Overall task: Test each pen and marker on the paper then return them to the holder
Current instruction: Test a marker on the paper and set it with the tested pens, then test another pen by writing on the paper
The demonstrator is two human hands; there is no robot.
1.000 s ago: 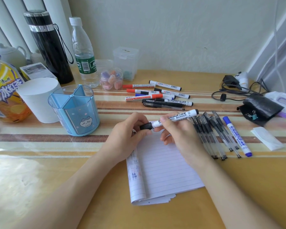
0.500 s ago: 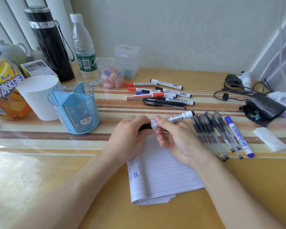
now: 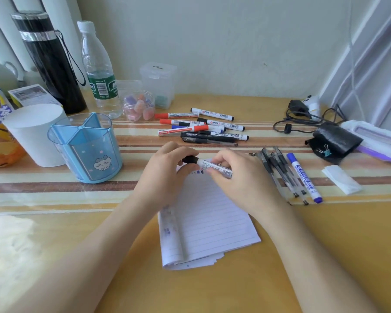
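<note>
Centre frame: left hand [image 3: 165,170] is pinching the cap [image 3: 189,159], right hand [image 3: 242,177] is gripping the marker [image 3: 204,164]. Pulling straight apart over the paper [image 3: 210,220] looks best.

bright, even daylight, no hard shadows. a broad white glare lies on the glossy table [image 3: 16,240] at lower left and washes out its grain; the white cup [image 3: 32,134] is nearly blown out. only a faint, soft-edged shadow shows on the paper [image 3: 212,222] under the left hand [image 3: 165,173] and right hand [image 3: 242,184]. the centre is fairly sharp, though print on the marker [image 3: 204,164] they hold is smeared. the wide lens tilts the flask [image 3: 50,64] inward and bows the window frame [image 3: 359,64] at right; corners look soft.
</note>
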